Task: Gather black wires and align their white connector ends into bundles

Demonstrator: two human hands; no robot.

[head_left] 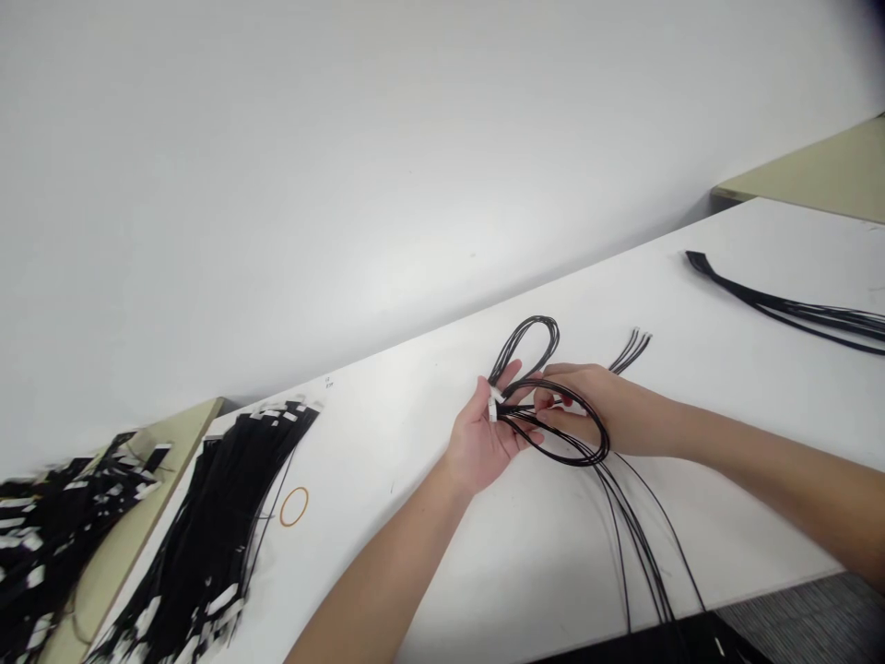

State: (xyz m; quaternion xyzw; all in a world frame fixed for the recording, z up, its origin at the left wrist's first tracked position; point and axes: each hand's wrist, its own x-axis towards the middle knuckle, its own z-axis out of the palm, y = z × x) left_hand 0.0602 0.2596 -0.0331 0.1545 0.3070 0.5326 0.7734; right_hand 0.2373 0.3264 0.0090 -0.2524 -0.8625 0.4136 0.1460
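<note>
Above the white table, my left hand (477,438) is turned palm up, its thumb against a wire harness of thin black cables (546,320) beside a white connector (493,406). The cables form two loops, one standing up beyond my left fingers and one hanging in front of my right hand (577,397). My right fingers are pinched on the cables just right of the connector, partly hidden by the nearer loop. Several small-tipped cable ends (632,346) stick out behind my right wrist. Loose strands run down to the table's front edge.
A thick pile of black cables with white connectors (221,516) lies on the left, with another heap (62,516) beyond it. An orange rubber band (294,506) lies near the pile. At the right is a black cable bundle (781,304). A white wall (387,184) rises behind.
</note>
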